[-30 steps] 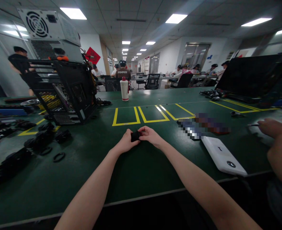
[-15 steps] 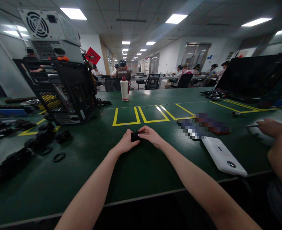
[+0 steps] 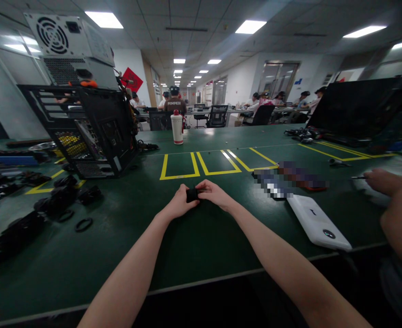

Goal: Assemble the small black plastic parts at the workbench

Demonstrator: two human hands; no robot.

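Note:
Between my two hands is a small, dark black piece (image 3: 192,195), held just above or on the green tabletop; its exact kind is too small and dark to make out. My left hand (image 3: 178,201) grips its left side with thumb and fingers. From the right, the fingertips and thumb of my right hand (image 3: 213,193) pinch its other end. Farther left lie a black ring (image 3: 84,224) and a small black lump (image 3: 90,194), beside a row of similar dark pieces (image 3: 16,234).
An open black computer case (image 3: 108,132) stands at the left with power supplies (image 3: 69,38) stacked on it. Beyond the yellow tape marks (image 3: 180,176) is a white bottle (image 3: 177,129). At right are a white power bank-like device (image 3: 319,222) and another person's hand (image 3: 387,182).
The thin dark tip that stood up from the black piece no longer shows, and the piece looks slightly turned between my fingers. Both my hands stay in nearly the same place.

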